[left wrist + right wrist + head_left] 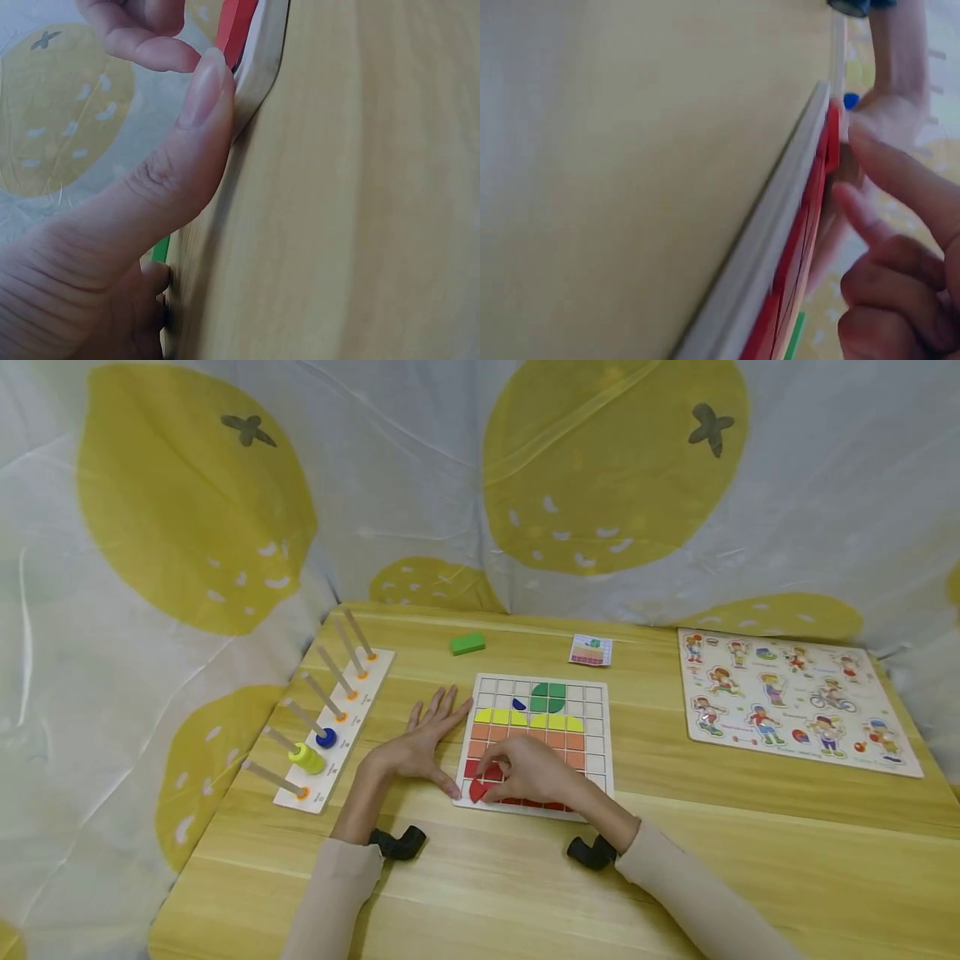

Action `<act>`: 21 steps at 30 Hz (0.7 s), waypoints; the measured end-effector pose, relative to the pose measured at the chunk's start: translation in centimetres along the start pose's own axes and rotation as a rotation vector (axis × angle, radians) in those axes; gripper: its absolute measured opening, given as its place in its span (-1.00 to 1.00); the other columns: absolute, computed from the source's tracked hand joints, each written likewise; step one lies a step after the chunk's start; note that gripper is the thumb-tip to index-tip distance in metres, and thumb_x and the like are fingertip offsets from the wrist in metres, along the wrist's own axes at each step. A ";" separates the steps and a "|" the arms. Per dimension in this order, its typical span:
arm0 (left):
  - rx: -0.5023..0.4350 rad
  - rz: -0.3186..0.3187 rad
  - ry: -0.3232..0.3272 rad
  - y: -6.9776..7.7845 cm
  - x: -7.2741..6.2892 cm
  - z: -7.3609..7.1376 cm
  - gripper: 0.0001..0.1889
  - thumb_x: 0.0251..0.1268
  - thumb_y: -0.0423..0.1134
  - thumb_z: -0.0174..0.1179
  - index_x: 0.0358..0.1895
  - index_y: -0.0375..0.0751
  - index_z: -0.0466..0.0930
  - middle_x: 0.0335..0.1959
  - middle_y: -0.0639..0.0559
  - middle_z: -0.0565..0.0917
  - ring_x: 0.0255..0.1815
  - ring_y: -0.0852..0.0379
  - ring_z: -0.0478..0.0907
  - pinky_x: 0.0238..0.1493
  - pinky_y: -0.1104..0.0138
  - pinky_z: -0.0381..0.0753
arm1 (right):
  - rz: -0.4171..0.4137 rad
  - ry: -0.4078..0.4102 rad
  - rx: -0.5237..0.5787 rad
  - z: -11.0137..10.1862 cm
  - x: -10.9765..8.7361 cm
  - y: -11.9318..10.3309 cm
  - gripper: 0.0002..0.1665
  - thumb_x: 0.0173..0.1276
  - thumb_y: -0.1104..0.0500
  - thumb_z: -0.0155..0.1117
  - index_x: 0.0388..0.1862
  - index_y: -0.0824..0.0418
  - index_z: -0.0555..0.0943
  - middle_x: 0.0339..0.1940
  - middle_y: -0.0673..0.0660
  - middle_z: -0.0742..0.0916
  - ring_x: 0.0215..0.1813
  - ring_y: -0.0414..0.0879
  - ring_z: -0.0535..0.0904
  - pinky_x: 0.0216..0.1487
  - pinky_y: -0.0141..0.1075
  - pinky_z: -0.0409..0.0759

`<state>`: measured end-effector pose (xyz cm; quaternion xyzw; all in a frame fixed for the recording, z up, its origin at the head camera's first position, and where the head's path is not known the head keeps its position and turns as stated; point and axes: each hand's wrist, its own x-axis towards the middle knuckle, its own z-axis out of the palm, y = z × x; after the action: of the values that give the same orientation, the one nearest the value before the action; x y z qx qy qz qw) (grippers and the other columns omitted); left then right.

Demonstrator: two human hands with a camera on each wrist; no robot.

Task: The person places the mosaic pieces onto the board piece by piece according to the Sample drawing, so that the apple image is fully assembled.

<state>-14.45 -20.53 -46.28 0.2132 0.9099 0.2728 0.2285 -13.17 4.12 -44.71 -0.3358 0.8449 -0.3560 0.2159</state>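
A square wooden mosaic board (596, 727) lies on the table, its grid partly filled with green, yellow, orange and red pieces. My left hand (420, 747) is spread beside its left edge, thumb tip right at the near-left corner. Over that corner my right hand (528, 770) bends down, thumb and forefinger around a red curved piece (477, 790). In the right wrist view, this red piece (832, 139) stands slightly proud of the board, close to the fingertips. A small blue piece (519, 703) lies on the board left of the green ones.
A peg rack (382, 670) with yellow and blue rings stands at the left. Behind the board are a green block (468, 644) and a small pattern card (591, 649). A picture puzzle board (798, 697) lies at the right. A lemon-print curtain (405, 460) hangs behind the table.
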 end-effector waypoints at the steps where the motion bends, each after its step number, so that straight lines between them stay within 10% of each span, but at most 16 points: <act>1: 0.001 -0.001 0.000 0.0 0.0 0.0 0.53 -0.28 0.14 0.71 0.73 0.04 -0.28 0.72 -0.14 -0.51 0.72 -0.16 -0.66 0.64 -0.22 -0.60 | 0.019 0.020 -0.007 0.3 -0.1 -0.2 -0.68 0.10 0.05 0.70 -0.18 0.06 0.82 -0.65 -0.12 0.51 -0.54 -0.25 0.33 -0.50 -0.45 0.22; 11: -0.012 0.028 0.008 0.1 0.1 -0.1 0.51 -0.26 0.14 0.70 0.73 0.02 -0.25 0.73 -0.16 -0.48 0.72 -0.19 -0.64 0.64 -0.24 -0.59 | 0.060 0.080 -0.019 1.7 -0.4 -1.2 -0.78 0.09 0.13 0.67 -0.27 0.09 0.82 -0.46 -0.06 0.70 -0.39 -0.24 0.43 -0.41 -0.42 0.33; 21: -0.021 0.025 0.012 0.0 -0.1 -0.1 0.52 -0.29 0.13 0.71 0.73 0.00 -0.24 0.72 -0.18 -0.49 0.72 -0.19 -0.65 0.63 -0.25 -0.59 | 0.063 0.111 -0.027 2.5 0.1 -1.7 -0.71 0.04 0.12 0.70 -0.27 0.16 0.81 -0.67 -0.11 0.53 -0.57 -0.26 0.37 -0.57 -0.45 0.25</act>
<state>-14.38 -20.62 -46.17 0.2205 0.9057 0.2864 0.2217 -10.97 2.02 -45.06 -0.2917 0.8704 -0.3557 0.1752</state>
